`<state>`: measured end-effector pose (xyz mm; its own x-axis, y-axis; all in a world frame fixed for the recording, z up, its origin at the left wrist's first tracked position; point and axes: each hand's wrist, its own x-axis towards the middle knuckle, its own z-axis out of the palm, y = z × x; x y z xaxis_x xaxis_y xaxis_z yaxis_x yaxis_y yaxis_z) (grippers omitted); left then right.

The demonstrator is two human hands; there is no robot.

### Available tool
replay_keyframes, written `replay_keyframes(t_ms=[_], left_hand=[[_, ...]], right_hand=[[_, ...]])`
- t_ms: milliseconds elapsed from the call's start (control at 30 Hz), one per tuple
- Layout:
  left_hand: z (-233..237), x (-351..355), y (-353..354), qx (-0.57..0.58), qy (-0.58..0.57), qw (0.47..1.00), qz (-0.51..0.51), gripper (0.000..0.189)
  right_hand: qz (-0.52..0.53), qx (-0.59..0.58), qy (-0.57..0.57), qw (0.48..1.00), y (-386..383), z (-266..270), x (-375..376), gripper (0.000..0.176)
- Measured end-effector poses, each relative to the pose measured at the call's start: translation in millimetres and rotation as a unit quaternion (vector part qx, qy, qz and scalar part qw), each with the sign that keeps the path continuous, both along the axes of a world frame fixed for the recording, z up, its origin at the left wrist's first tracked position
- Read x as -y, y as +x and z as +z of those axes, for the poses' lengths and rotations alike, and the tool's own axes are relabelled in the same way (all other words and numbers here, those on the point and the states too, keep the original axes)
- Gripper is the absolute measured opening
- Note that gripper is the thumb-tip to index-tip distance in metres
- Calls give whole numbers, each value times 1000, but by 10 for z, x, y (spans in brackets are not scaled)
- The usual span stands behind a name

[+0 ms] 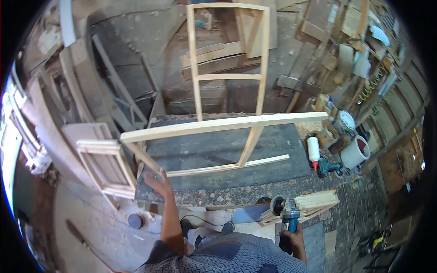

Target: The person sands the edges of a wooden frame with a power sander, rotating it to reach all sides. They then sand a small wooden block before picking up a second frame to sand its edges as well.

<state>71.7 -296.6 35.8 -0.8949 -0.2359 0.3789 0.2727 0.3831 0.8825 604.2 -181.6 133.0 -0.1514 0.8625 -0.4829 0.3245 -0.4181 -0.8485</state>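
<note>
A pale wooden frame [227, 123] stands on edge on the dark workbench [209, 182], its long top rail slanting up to the right. At the frame's lower left corner is my left hand [160, 183], fingers stretched out and slightly blurred, holding nothing. My right hand [293, 239] is wrapped round the body of a blue angle grinder [290, 218] in front of the bench's near edge. The grinder's round disc [276, 205] faces left, beside a stack of pale wood strips [314, 202].
A second open wooden frame [230, 76] stands upright behind the bench. On the right are a white glue bottle [313, 149], a teal power drill [327, 167] and a white bucket [355, 152]. A small panelled frame [107, 166] leans at the left. A cord [207, 219] lies below.
</note>
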Motion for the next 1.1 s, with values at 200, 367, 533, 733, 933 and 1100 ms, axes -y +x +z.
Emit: replay_keyframes(t_ms=[200,367,533,733,933,1100], left_hand=[[212,0,-720,11,-26,977,-210,47],[1819,-471,-962,-245,-156,940,-177,34],[4285,-994,-343,-371,-243,879,-176,46],[5454,-1337,551,-561,-313,740,-196,38],[5331,-1577,795,-630,-406,626,-214,38],[5201,-1306,896,-596,-404,657,-223,42]], right_hand=[[48,-19,36,998,2,-141,-165,64],[65,-10,80,995,-3,-184,-207,62],[70,-44,68,994,-158,55,-70,60],[103,-50,90,989,-316,92,-44,64],[151,-73,140,976,-495,29,-272,72],[192,-87,213,954,-874,323,-582,81]])
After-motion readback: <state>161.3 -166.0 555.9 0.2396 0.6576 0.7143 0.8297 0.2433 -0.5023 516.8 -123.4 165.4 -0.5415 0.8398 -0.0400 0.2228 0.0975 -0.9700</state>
